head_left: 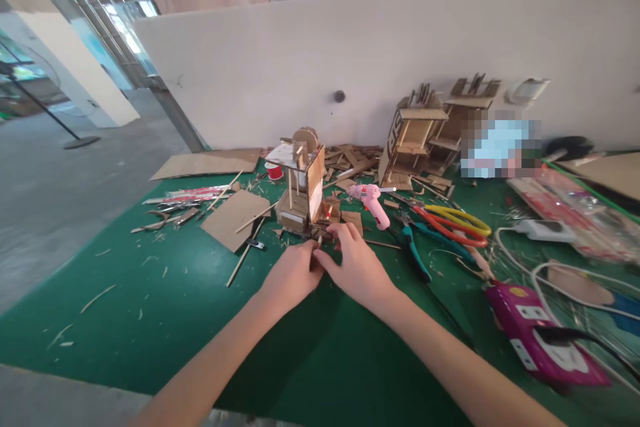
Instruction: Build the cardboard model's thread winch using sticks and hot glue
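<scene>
My left hand [296, 272] and my right hand [359, 268] meet over the green table, fingers bent and fingertips close together. A small brown cardboard piece [321, 229] shows at the fingertips of my right hand. The curled fingers of my left hand hide whatever they pinch. Just beyond the hands stands a cardboard model [315, 180] with stick posts and a round disc on top. Right of it lies a pink hot glue gun [371, 201], its nozzle turned toward the model.
Two more cardboard models [415, 133] stand by the white panel. Cutting pliers [416, 253] and orange-handled pliers [450, 227] lie right, near a magenta power strip [540, 337] with cables. Cardboard sheet [237, 217], wooden sticks [245, 257] and a red spool [273, 171] are left.
</scene>
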The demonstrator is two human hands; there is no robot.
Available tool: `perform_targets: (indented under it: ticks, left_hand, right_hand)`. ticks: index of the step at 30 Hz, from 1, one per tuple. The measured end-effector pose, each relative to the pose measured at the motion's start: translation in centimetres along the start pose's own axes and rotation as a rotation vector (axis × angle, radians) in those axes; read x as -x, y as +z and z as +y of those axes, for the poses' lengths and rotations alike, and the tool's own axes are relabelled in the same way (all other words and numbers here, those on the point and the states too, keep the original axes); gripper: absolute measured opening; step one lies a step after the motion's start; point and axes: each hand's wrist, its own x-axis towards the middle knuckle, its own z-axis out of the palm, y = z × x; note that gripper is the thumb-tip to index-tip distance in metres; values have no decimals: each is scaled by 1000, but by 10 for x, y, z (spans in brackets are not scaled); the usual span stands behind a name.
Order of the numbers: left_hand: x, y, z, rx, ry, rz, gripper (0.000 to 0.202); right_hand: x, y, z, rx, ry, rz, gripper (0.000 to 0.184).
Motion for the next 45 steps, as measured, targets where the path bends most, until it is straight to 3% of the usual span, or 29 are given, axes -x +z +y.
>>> perform_targets:
  ticks: [3, 6, 7, 9, 11, 17, 30, 37, 42, 45]
  left_hand:
    - [3, -27, -8, -147, 22, 55, 14]
    - [-7, -55, -30, -122, -30, 488, 18]
    - [-12, -60, -37, -101, 29, 557, 25]
    - [-23, -62, -50, -86, 177, 473, 41]
    - [-33, -53, -57, -47, 199, 358, 49]
    - [-47, -24, -62, 150, 234, 401, 38]
    - [-49, -14, -73, 233, 208, 427, 39]
    - [-48, -11, -74, 281, 204, 437, 41]
    - [-46, -13, -76, 434, 181, 328, 42]
    - [-46, -16, -75, 509, 188, 257, 48]
  right_hand:
    - [-1, 10, 5, -3, 33, 71, 22]
    - [-4, 10, 10, 10, 24, 88, 16]
    - [-5, 9, 11, 23, 15, 90, 15]
    - [-4, 8, 13, 35, 0, 98, 14]
    - [-3, 8, 14, 10, -7, 110, 15]
    - [-4, 14, 18, -97, -6, 149, 13]
    - [-5, 17, 18, -101, -11, 146, 20]
    - [-2, 17, 13, -134, -23, 206, 20]
    - [-8, 11, 21, -229, -20, 335, 18]
    - [-13, 10, 33, -144, -53, 336, 24]
